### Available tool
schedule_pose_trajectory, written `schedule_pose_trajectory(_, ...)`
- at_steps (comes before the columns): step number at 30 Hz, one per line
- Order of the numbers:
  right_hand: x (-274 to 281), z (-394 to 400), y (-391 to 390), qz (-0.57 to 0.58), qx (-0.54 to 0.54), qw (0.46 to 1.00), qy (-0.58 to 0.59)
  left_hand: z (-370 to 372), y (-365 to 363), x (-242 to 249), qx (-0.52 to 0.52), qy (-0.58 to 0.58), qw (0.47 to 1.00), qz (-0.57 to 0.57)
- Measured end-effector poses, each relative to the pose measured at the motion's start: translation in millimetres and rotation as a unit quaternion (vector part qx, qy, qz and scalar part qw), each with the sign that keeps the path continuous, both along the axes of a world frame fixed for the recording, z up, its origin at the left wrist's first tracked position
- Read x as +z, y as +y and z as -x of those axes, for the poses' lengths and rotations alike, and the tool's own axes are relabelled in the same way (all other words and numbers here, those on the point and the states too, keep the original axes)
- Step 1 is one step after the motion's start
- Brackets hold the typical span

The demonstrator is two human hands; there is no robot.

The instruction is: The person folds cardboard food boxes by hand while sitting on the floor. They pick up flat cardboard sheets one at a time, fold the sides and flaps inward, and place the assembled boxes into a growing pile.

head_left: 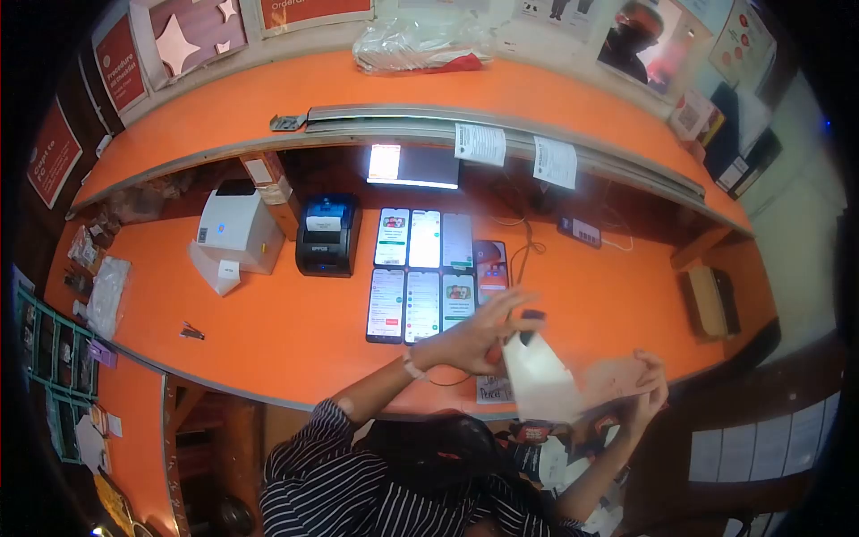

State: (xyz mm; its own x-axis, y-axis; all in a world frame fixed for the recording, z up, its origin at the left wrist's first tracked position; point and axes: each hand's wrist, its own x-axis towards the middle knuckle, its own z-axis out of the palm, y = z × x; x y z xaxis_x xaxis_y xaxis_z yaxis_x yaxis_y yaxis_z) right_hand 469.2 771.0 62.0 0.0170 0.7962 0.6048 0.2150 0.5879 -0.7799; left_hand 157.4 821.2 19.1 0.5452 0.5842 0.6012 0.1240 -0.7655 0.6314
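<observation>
My left hand (479,337) is at the front of the orange desk, just right of the phones, its fingers closed on the upper end of a white paper (544,380). Farther right, my right hand (649,385) pinches the edge of a thin, blurred sheet (608,380) that adjoins the white paper. Several lit phones (390,295) lie in two rows, the nearest one partly behind my left hand. A small handwritten card (493,390) lies at the desk edge under the left hand.
A white label printer (240,228) and a black printer (328,237) stand at the left. A screen (413,167) sits under the shelf (394,76). Another phone (582,232) with a cable lies right of centre. A brown box (707,302) stands at the far right.
</observation>
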Motion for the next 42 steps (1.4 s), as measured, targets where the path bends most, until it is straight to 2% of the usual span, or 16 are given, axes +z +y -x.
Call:
schedule_pose_trajectory(5,-7.4,0.8,2.3,0.001,-0.116,0.988,0.101,-29.7,-5.0,13.5,-0.126,-0.021,0.991,-0.028)
schedule_pose_trajectory(7,0.1,23.0,-9.3,0.066,-0.295,0.932,0.202,-37.1,-3.5,3.9,-0.212,-0.019,0.955,0.206)
schedule_pose_trajectory(8,1.8,25.1,-22.3,0.050,-0.312,0.938,0.146,-42.4,-1.5,-8.7,-0.198,-0.035,0.958,0.206)
schedule_pose_trajectory(12,-32.4,52.6,-55.1,0.054,-0.147,0.988,0.012,-52.2,10.3,-31.8,-0.216,-0.090,0.941,0.244)
schedule_pose_trajectory(13,-26.0,62.4,-59.8,0.094,-0.204,0.963,-0.151,-52.4,9.7,-38.5,-0.203,-0.116,0.937,0.260)
schedule_pose_trajectory(15,-32.9,68.1,-58.6,0.091,-0.180,0.972,-0.122,-56.4,7.0,-42.1,-0.196,-0.104,0.946,0.235)
schedule_pose_trajectory(17,-25.1,63.2,-59.3,0.086,-0.191,0.972,-0.110,-61.6,-6.5,-40.4,-0.155,-0.271,0.856,0.411)
schedule_pose_trajectory(21,-15.1,56.0,-61.9,0.109,-0.153,0.978,-0.086,-82.2,-5.4,-115.2,-0.092,-0.262,0.828,0.488)
schedule_pose_trajectory(23,-23.5,51.1,-64.8,0.140,-0.110,0.980,-0.093,-95.4,-20.8,-96.0,-0.052,-0.259,0.858,0.440)
schedule_pose_trajectory(26,-40.2,52.4,-63.5,0.150,-0.174,0.967,-0.109,-116.4,-27.1,-87.0,0.006,-0.279,0.817,0.504)
schedule_pose_trajectory(29,-54.6,49.3,-58.3,0.107,-0.310,0.936,-0.125,-128.3,-37.4,-74.3,0.084,-0.372,0.826,0.415)
schedule_pose_trajectory(31,-50.0,41.3,-56.0,0.100,-0.308,0.932,-0.161,-110.5,-43.8,-21.1,0.203,-0.317,0.919,0.116)
schedule_pose_trajectory(33,-59.0,34.2,-50.5,0.082,-0.290,0.950,-0.081,-92.6,-37.6,0.1,0.183,-0.095,0.970,-0.128)
schedule_pose_trajectory(35,-58.0,30.5,-51.5,0.138,-0.222,0.954,0.148,-104.1,-19.1,-17.0,0.133,-0.057,0.987,-0.063)
schedule_pose_trajectory(40,-57.6,-1.3,-62.8,-0.005,0.089,0.974,0.206,-104.4,8.2,6.4,-0.046,0.035,0.998,0.032)
schedule_pose_trajectory(42,-55.2,2.3,-61.8,0.035,-0.040,0.976,0.212,-106.1,4.7,10.7,-0.121,0.009,0.993,0.000)
